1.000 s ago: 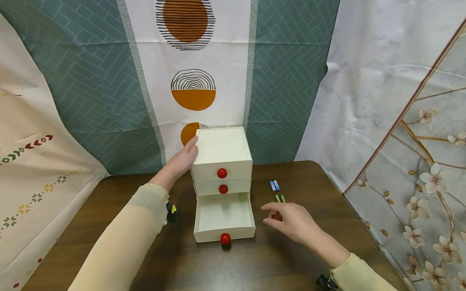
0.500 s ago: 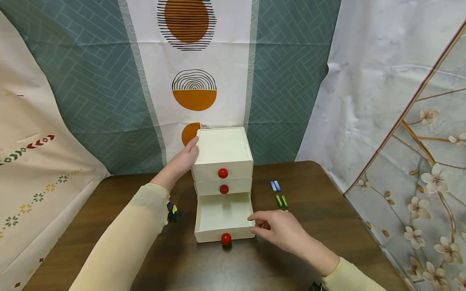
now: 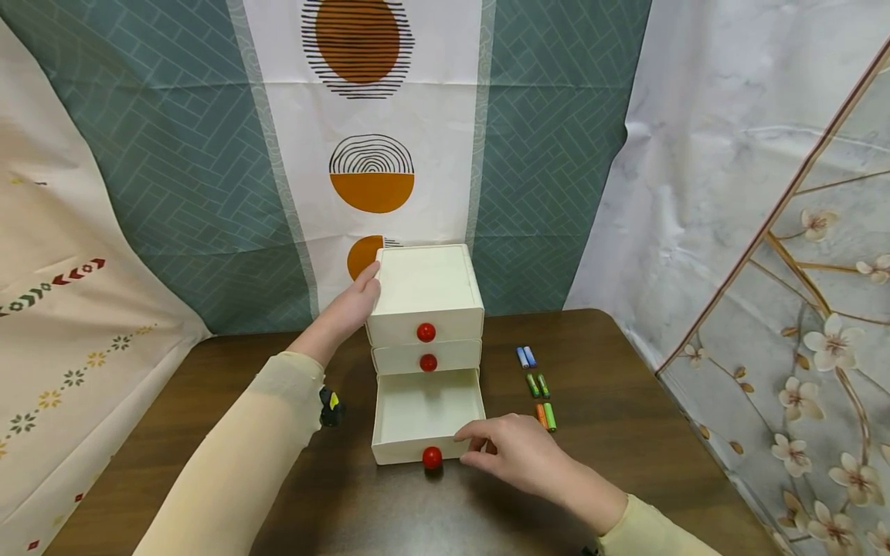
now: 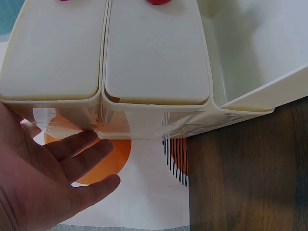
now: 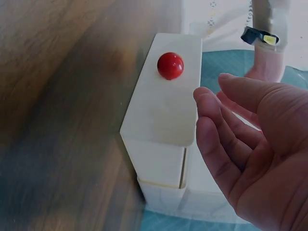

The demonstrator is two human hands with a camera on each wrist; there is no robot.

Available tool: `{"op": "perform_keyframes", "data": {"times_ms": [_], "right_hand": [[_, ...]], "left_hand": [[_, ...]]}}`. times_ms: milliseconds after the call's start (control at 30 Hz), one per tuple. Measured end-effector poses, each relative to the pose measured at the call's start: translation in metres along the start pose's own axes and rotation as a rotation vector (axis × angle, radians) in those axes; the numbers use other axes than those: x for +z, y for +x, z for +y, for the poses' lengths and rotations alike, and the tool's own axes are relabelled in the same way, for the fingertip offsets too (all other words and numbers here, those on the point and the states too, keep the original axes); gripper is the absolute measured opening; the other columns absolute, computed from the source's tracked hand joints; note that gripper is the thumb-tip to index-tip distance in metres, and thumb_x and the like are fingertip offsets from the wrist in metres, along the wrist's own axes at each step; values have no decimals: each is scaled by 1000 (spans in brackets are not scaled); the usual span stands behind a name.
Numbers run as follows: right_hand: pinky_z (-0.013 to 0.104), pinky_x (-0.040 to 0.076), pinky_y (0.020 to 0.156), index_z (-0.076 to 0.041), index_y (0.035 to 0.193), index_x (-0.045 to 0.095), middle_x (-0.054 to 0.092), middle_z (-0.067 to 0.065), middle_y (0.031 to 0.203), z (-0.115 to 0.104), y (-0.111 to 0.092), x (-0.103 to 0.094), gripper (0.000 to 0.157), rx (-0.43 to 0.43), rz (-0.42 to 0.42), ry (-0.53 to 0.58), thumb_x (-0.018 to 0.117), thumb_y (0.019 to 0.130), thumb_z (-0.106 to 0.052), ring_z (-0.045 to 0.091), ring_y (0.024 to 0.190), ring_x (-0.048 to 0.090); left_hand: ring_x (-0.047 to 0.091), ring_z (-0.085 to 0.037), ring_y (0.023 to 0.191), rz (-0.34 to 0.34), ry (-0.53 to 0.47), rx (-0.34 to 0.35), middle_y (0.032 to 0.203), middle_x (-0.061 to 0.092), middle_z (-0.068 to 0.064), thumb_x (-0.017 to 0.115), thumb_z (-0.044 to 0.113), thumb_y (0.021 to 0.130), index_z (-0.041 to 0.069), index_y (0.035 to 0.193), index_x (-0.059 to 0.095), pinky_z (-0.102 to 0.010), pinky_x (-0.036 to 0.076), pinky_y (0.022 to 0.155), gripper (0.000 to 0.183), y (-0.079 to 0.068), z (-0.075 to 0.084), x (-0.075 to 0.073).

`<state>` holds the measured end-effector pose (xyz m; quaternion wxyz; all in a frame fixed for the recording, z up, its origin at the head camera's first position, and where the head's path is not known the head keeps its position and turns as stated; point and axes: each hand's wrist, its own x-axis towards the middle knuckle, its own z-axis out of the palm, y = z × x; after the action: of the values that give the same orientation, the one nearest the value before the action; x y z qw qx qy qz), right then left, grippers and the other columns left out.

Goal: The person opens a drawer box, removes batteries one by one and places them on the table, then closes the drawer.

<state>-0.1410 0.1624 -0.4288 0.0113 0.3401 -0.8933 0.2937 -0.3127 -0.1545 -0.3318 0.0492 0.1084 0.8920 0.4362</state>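
A white three-tier drawer unit (image 3: 427,278) with round red knobs stands on the table. Its bottom drawer (image 3: 424,413) is pulled out, with bare floor showing inside; the upper two are closed. My left hand (image 3: 353,305) rests against the unit's upper left side, its fingers (image 4: 91,161) spread along that wall in the left wrist view. Over the right front corner of the bottom drawer hovers my right hand (image 3: 518,454), thumb and fingers loosely bent and apart, nothing between them. The bottom drawer's red knob (image 5: 170,65) lies just beyond those fingertips (image 5: 202,96).
Right of the unit, batteries lie in pairs on the dark wooden table (image 3: 612,463): blue ones (image 3: 525,357), green ones (image 3: 538,385), then an orange one (image 3: 541,415) beside a bright green one (image 3: 550,417). A patterned cloth (image 3: 549,154) hangs close behind the unit.
My right hand has moved left and slightly down from beside the batteries to the bottom drawer's front edge, uncovering the orange and bright green batteries. My left hand has stayed on the unit.
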Motion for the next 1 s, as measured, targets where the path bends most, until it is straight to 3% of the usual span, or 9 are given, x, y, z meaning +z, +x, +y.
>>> {"op": "perform_keyframes", "data": {"times_ms": [467,767,1000], "right_hand": [[18,45,61,-22,124,84,74,-21,86,-5,10,18,25,-52,-20,-67,86,99,-21,-9,66,56],[19,46,64,-27,128,81,73,-24,88,-8,17,26,28,-87,-85,-151,85,101,-26,-11,75,59],[20,42,59,-30,125,81,68,-25,83,-10,22,31,25,-99,-100,-207,84,101,-27,-8,71,56]], "left_hand": [[6,-35,170,8,-6,3,186,2,-9,20,46,120,21,180,0,-60,6,135,68,-2,1,1],[6,-35,170,2,-7,-6,186,1,-8,20,46,120,22,180,0,-61,6,134,68,-3,2,1],[5,-34,170,1,-23,-13,186,0,-6,21,48,120,24,180,-1,-61,6,134,68,-3,4,2]]}}
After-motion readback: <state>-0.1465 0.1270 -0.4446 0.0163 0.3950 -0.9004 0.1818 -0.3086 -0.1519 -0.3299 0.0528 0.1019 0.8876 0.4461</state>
